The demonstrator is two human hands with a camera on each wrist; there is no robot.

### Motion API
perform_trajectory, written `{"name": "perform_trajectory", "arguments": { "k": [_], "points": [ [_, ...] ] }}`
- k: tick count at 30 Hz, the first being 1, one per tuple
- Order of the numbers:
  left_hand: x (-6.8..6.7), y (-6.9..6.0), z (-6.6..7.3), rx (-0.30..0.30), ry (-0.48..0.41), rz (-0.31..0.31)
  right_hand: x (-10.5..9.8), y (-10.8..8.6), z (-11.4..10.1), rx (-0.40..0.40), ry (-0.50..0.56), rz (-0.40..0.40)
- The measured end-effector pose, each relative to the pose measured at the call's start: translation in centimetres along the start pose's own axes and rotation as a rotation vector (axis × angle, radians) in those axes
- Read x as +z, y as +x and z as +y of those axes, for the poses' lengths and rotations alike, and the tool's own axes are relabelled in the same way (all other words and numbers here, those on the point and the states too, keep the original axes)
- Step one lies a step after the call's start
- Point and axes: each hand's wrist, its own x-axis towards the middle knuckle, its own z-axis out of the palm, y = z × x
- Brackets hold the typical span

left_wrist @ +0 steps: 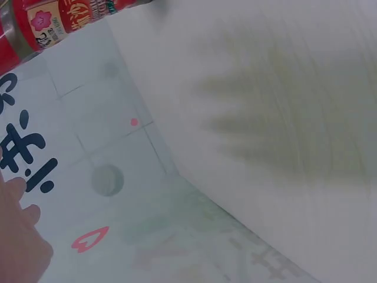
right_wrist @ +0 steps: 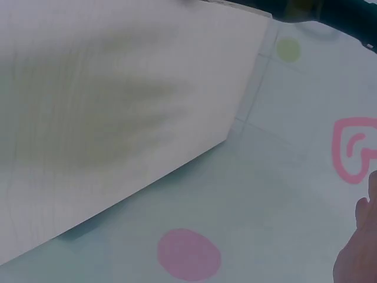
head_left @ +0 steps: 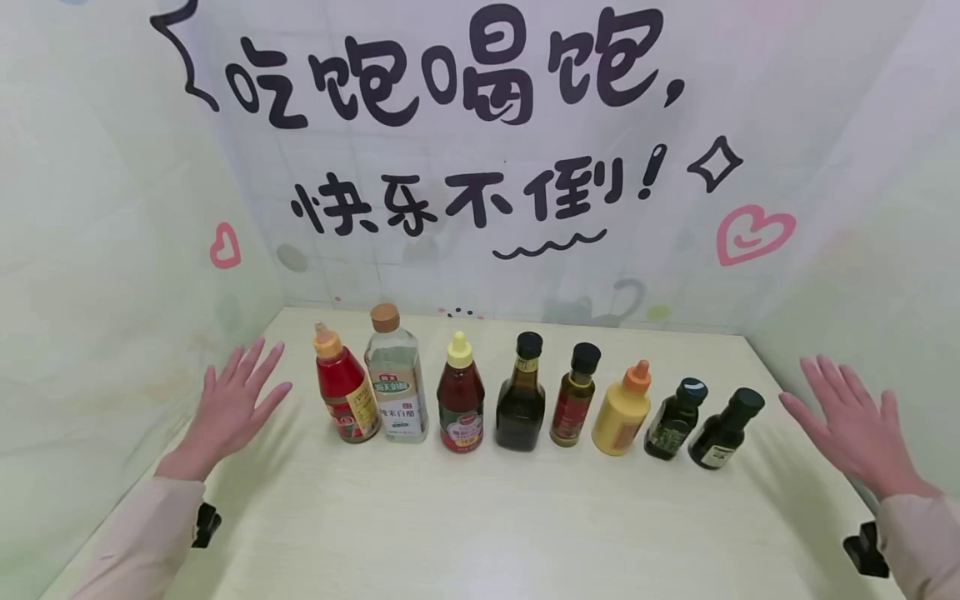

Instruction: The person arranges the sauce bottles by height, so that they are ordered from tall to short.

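My left hand (head_left: 232,408), fingers spread, hovers over the table's left side, touching nothing. Nearest to it is a red squeeze bottle (head_left: 347,396) with an orange nozzle. Beside that stand a clear white vinegar bottle (head_left: 397,383), a dark red sauce bottle (head_left: 461,408) with a yellow cap, and a dark sauce bottle (head_left: 521,408). Further right come a small red-labelled bottle (head_left: 573,408), a yellow squeeze bottle (head_left: 621,417) and two dark bottles, one green-labelled (head_left: 672,429), the other pale-labelled (head_left: 722,437). To their right my right hand (head_left: 858,425) is held up with fingers extended, holding nothing.
The bottles form one row across the pale wooden table (head_left: 480,525). Behind it hangs a white cloth backdrop (head_left: 420,275) with black lettering, and cloth walls (head_left: 97,250) flank both sides. Hand shadows fall on the tabletop in both wrist views.
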Motion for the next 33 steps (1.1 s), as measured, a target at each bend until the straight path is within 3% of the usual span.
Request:
{"name": "perform_trajectory", "arguments": {
  "k": [8,13,22,27,33],
  "points": [
    [-1.6,0.9,0.8,-0.005,-0.020,0.016,-1.1,0.9,-2.0,-0.044,0.001,-0.012],
    [-2.4,1.2,1.2,-0.002,-0.058,0.021,-1.5,1.5,-3.4,-0.120,0.012,-0.009],
    [-3.2,2.3,2.3,0.044,-0.142,0.066,-1.5,3.0,-6.6,-0.240,0.049,0.081],
    [-3.4,2.7,3.1,0.072,-0.214,0.086,-0.9,3.7,-8.8,-0.297,0.060,0.100],
    [-3.7,2.8,3.9,0.088,-0.239,0.097,-1.1,4.5,-11.6,-0.369,0.072,0.106]
  ]
}}
